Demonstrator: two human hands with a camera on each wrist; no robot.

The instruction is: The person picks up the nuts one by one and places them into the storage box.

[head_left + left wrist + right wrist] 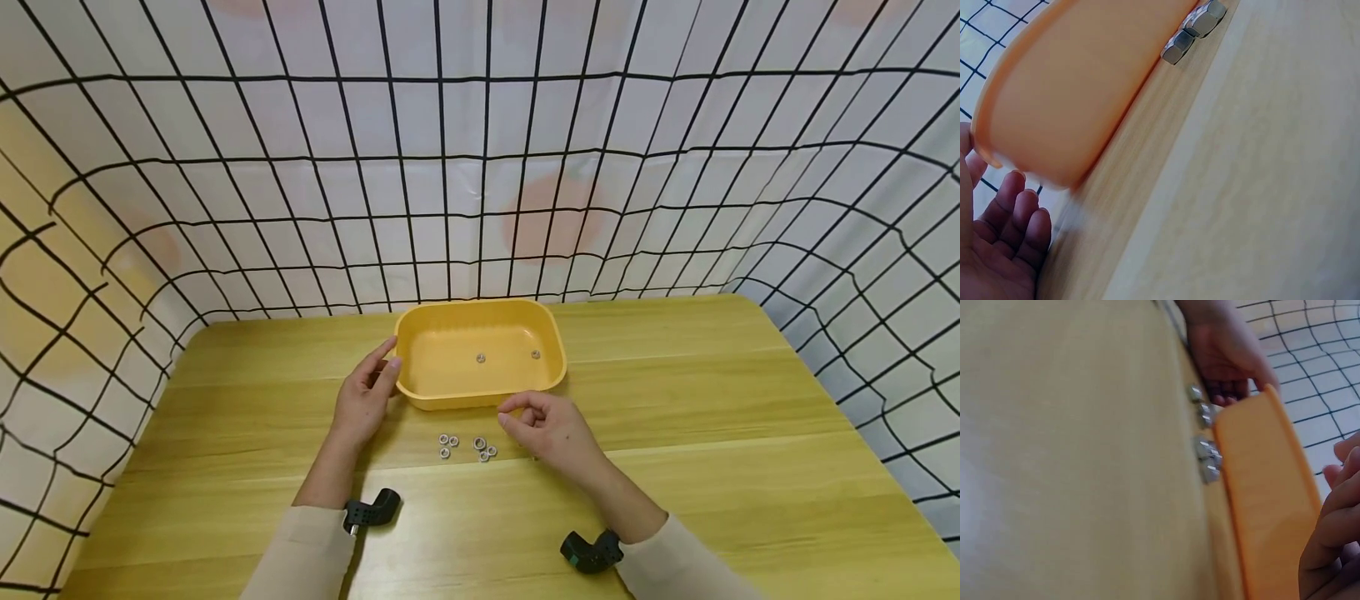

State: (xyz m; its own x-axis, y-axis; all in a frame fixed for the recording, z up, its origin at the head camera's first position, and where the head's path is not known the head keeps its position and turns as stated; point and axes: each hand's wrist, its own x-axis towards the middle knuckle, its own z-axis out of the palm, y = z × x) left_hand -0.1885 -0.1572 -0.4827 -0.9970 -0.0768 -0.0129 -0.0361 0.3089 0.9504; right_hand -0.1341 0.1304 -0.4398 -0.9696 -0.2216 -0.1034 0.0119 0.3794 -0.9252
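A yellow plastic tray (pixel 480 398) stands on the wooden table, with two small metal nuts, one a nut (pixel 481 358) near its middle, the other a nut (pixel 536 354) toward the right. My left hand (pixel 363 404) is at the tray's left end, its thumb and forefinger right at the rim; the other fingers are loosely bent in the left wrist view. In front of the tray's near right corner hovers my right hand (pixel 553 429), fingers bent and thumb tip close to the forefinger tip. No nut shows between them. Several hex nuts (pixel 1205 19) lie along the tray's near side.
The loose nuts form two small clusters, a left cluster (pixel 445 452) and a right cluster (pixel 480 444). Behind the table (pixel 720 400) rises a black wire grid (pixel 465 158) before a pale curtain. Each wrist wears a black camera mount.
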